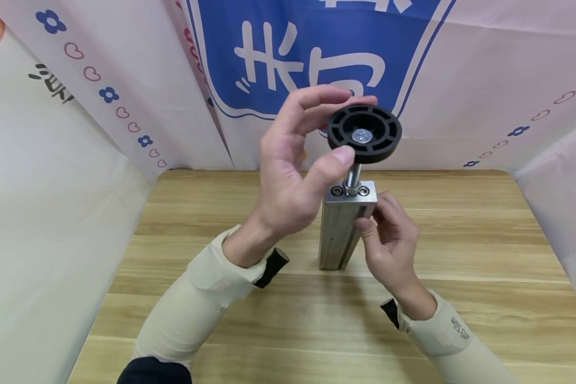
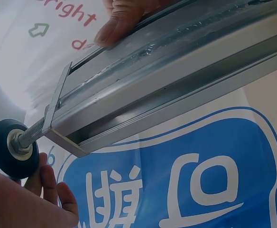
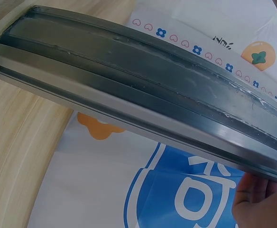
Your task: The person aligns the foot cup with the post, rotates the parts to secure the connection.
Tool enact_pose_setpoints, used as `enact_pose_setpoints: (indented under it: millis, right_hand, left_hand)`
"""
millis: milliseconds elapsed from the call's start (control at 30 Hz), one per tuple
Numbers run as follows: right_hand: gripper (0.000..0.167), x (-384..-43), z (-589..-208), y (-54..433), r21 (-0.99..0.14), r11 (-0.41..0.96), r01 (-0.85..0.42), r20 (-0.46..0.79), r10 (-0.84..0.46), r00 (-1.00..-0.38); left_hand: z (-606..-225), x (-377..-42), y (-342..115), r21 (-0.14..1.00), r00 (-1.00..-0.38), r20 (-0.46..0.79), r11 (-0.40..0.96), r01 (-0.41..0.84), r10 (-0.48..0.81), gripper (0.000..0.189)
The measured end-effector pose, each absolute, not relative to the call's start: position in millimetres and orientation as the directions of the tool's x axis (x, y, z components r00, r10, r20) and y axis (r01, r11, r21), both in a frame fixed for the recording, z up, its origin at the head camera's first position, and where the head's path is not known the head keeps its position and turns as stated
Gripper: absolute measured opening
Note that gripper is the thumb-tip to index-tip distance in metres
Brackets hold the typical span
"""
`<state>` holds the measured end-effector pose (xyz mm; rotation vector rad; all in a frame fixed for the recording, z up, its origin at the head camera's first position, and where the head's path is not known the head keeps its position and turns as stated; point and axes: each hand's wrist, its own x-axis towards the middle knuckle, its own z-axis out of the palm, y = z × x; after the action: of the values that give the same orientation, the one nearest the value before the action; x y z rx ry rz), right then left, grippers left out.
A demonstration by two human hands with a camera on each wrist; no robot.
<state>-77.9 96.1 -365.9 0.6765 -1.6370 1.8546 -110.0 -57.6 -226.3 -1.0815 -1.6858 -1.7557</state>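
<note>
A silver aluminium profile post (image 1: 338,229) stands upright on the wooden table. From the plate on its top end rises a threaded rod (image 1: 353,175), which carries a round black leveling foot (image 1: 389,138) with a screw head in its centre. My left hand (image 1: 293,170) holds the foot by its rim, thumb on the near side and fingers round the far side. In the left wrist view a nut (image 2: 22,142) shows under the foot. Lower down, my right hand (image 1: 391,240) grips the post's right edge near the top, its fingers partly hidden behind the metal.
The wooden table (image 1: 461,240) surrounds the post. Behind it hangs a white cloth (image 1: 499,69) with a blue printed sign, and pale cloth walls (image 1: 43,213) stand at the sides. A black strap end (image 1: 272,266) sticks out from the left sleeve's cuff.
</note>
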Motion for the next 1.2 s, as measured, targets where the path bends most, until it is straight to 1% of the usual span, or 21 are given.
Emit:
enact_pose_setpoints:
  millis: [267, 533, 667, 833, 1200]
  right_hand:
    - [0.048, -77.8, -366.8, 96.7, -0.701, -0.089, -0.707, 0.703, 0.078, -0.707]
    - [0.049, -78.5, -367.3, 96.6, -0.693, -0.102, -0.714, 0.709, 0.079, -0.7]
    - [0.05, -78.2, -367.4, 97.1, -0.698, -0.092, -0.711, 0.707, 0.073, -0.704]
    - [0.051, -78.4, -367.5, 97.5, -0.699, -0.086, -0.71, 0.707, 0.069, -0.704]
    - [0.05, -78.7, -367.6, 97.8, -0.702, -0.083, -0.708, 0.704, 0.072, -0.707]
  left_hand:
    - [-226.4, -109.6, -57.0, 0.581, -0.566, 0.811, -0.085, 0.809, 0.148, 0.059]
    - [-223.7, -108.5, -54.8, 0.574, -0.571, 0.814, 0.01, 0.819, 0.105, 0.07]
    - [-223.3, -108.2, -54.2, 0.568, -0.568, 0.817, 0.033, 0.823, 0.1, 0.071]
    - [-224.4, -108.9, -53.8, 0.563, -0.561, 0.821, 0.015, 0.826, 0.101, 0.066]
    - [-227.0, -111.7, -54.7, 0.564, -0.555, 0.824, -0.076, 0.822, 0.116, 0.054]
